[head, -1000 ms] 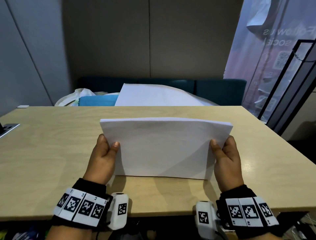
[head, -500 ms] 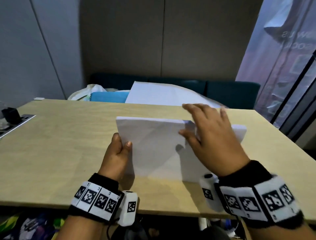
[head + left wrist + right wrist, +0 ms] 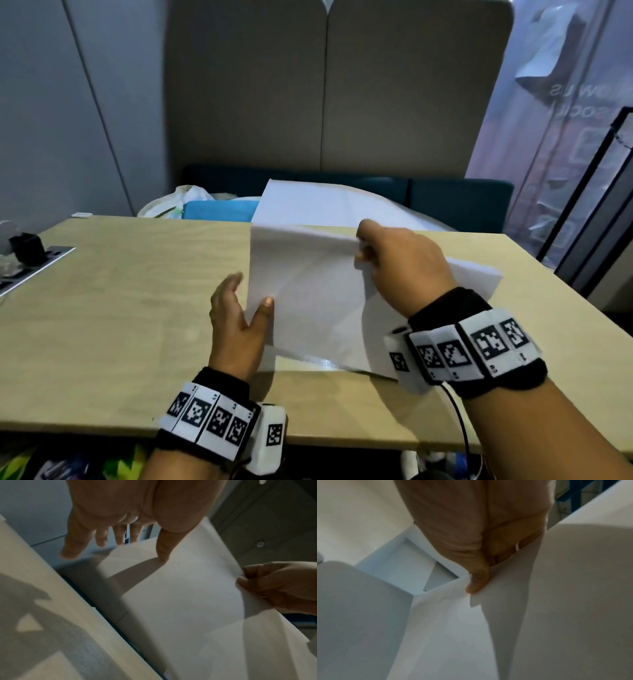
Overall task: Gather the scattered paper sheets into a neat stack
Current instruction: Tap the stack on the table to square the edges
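A stack of white paper sheets (image 3: 308,294) stands tilted on the wooden table (image 3: 120,308), with its right end (image 3: 479,274) lying lower on the tabletop. My right hand (image 3: 361,243) pinches the top edge of the front sheets between thumb and fingers, and the right wrist view shows that pinch (image 3: 471,585) on the curling paper (image 3: 445,628). My left hand (image 3: 245,298) is at the stack's left edge. Its fingers (image 3: 101,543) are straight and spread off the paper, and only the thumb (image 3: 163,557) touches the front sheet (image 3: 180,601).
A large white sheet (image 3: 325,205), a blue box (image 3: 219,212) and a white bag (image 3: 181,198) lie on the teal bench (image 3: 455,198) behind the table. A socket panel (image 3: 34,267) with a black object (image 3: 25,246) sits at the left edge. A black frame (image 3: 582,222) stands at the right.
My right hand left the stack's right side, crossed over the top and now pinches the top edge. My left hand loosened its grip, its fingers opening, with only the thumb on the paper.
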